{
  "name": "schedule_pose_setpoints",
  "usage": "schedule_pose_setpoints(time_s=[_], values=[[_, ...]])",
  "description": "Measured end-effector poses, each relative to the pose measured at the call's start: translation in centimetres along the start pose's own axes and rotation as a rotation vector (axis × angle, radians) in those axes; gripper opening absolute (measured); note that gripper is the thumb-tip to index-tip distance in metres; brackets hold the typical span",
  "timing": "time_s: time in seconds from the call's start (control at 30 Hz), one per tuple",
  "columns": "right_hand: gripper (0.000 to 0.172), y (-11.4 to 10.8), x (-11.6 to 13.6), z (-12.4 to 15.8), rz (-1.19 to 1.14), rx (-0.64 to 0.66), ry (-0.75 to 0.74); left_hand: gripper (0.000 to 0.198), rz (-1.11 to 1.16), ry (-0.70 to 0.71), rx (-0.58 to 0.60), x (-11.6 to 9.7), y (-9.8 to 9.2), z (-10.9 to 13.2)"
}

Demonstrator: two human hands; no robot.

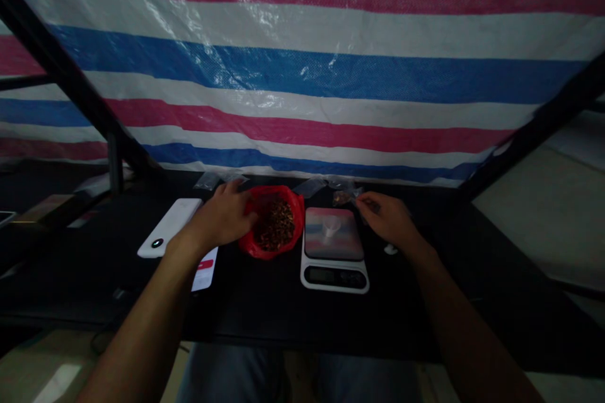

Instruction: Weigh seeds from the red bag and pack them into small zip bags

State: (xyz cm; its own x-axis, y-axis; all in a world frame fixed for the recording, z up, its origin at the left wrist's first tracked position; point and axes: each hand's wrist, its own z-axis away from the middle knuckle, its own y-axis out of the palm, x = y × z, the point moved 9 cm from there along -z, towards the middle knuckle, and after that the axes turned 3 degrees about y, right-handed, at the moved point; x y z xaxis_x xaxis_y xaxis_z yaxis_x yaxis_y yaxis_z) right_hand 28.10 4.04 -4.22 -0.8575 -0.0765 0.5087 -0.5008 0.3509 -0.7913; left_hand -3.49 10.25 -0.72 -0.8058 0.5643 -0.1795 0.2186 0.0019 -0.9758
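My left hand (pixel 225 217) holds the rim of the red bag (pixel 271 221) of dried bits beside the scale (pixel 334 249), while my right hand (pixel 390 220) pinches a small clear packet (pixel 344 197) just behind it.

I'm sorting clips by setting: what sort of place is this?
Probably a makeshift weighing and packing bench: a striped tarp hangs behind a dark table, where a digital scale sits beside a red bag of dried brown bits, with small clear bags behind them.

glossy woven plastic tarp (pixel 302 69), crinkly thin red plastic bag (pixel 290 204), smooth white plastic scale (pixel 334 274) on matt black table (pixel 265 302).
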Motion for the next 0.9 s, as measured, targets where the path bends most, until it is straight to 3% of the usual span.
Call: schedule_pose_setpoints(time_s=[0.03,0.1,0.2,0.3,0.4,0.6,0.9], values=[[0.021,0.0,0.1,0.0,0.002,0.002,-0.005,0.032,-0.040,0.036,-0.060,-0.7,-0.6,-0.2],[0.021,0.1,0.3,0.0,0.010,0.006,-0.013,0.031,-0.016,0.155,-0.028,-2.8,-0.4,-0.9],[0.022,0.3,0.3,0.1,0.012,0.014,-0.023,0.035,0.103,0.277,0.258,-5.4,2.8,-2.1],[0.021,0.7,0.2,0.1,-0.007,0.025,-0.032,0.061,0.087,0.185,0.393,-5.0,6.0,-3.2],[0.020,0.9,-0.1,0.0,-0.007,0.033,-0.023,0.057,0.110,0.194,0.377,-4.4,7.5,-3.8],[0.020,1.1,-0.2,0.0,-0.016,0.051,-0.009,0.029,0.060,0.288,0.261,-4.1,7.0,-3.7],[0.022,0.9,0.1,0.1,-0.009,0.039,-0.040,0.028,0.128,0.318,0.252,-4.3,4.5,-4.0]])
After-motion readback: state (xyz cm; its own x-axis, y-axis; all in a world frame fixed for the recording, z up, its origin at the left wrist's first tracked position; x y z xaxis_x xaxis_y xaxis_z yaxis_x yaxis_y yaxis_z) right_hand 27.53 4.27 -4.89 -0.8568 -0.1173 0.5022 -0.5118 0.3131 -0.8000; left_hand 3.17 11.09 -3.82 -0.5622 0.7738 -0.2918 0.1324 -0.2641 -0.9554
